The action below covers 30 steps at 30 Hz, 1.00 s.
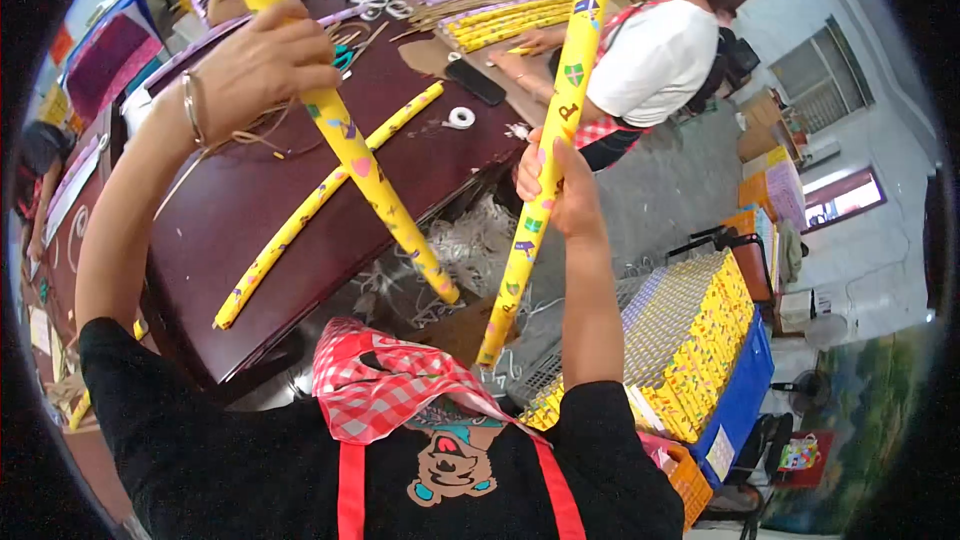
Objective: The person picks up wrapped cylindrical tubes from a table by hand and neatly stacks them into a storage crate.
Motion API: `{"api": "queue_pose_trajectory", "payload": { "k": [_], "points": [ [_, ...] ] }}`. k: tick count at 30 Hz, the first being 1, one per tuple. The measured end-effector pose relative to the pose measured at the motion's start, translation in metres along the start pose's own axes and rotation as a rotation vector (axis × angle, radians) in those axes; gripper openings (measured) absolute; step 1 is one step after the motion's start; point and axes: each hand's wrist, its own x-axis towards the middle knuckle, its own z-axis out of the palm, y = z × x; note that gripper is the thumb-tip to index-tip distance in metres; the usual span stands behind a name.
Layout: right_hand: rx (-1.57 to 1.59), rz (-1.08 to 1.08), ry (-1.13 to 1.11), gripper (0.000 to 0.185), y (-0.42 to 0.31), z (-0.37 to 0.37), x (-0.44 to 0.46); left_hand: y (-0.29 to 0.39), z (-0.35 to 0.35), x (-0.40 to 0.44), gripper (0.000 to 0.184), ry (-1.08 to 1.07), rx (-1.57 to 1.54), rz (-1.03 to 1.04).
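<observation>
My left hand (275, 55), with a silver bracelet at the wrist, is wrapped round a yellow patterned tube (365, 165) and holds it slanted above the table. The fingers of my right hand (562, 185) close round another yellow patterned tube (575, 70), which leans the other way. The upper ends of both tubes run out at the top of the view. On the dark red table (240, 230), a third yellow patterned tube (290, 235) lies below the left one.
A white tape roll (460, 118), a black phone (476, 82) and teal-handled scissors (343, 58) lie on the table. Yellow and purple tubes (510, 25) lie in rows farther back. A person in a white top (655, 60) works there. A blue crate (735, 410) full of tubes stands right.
</observation>
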Motion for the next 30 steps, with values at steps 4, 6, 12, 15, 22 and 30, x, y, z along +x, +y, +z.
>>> {"api": "queue_pose_trajectory", "payload": {
  "k": [4, 6, 12, 15, 22, 30],
  "points": [
    [-0.077, 0.0, 0.147, 0.03, -0.012, 0.002, -0.014, 0.011, 0.01, 0.041, 0.019, 0.104, 0.093, 0.162],
    [-0.134, -0.048, 0.253, 0.027, -0.02, 0.01, -0.019, 0.016, 0.011, 0.06, 0.022, 0.169, 0.141, 0.241],
    [-0.673, -0.462, 0.888, 0.021, -0.076, 0.025, -0.056, 0.003, 0.024, 0.088, 0.025, 0.205, 0.145, 0.255],
    [-0.786, -0.699, 1.052, 0.018, -0.106, 0.032, -0.082, -0.012, 0.037, 0.09, 0.024, 0.225, 0.119, 0.24],
    [-0.435, -1.207, 0.921, 0.016, -0.122, -0.011, -0.117, -0.015, 0.065, 0.079, 0.032, 0.207, 0.138, 0.147],
    [0.072, -0.678, 0.537, 0.029, -0.071, -0.031, -0.097, 0.041, 0.063, 0.113, 0.027, 0.312, -0.038, 0.203]
  ]
}}
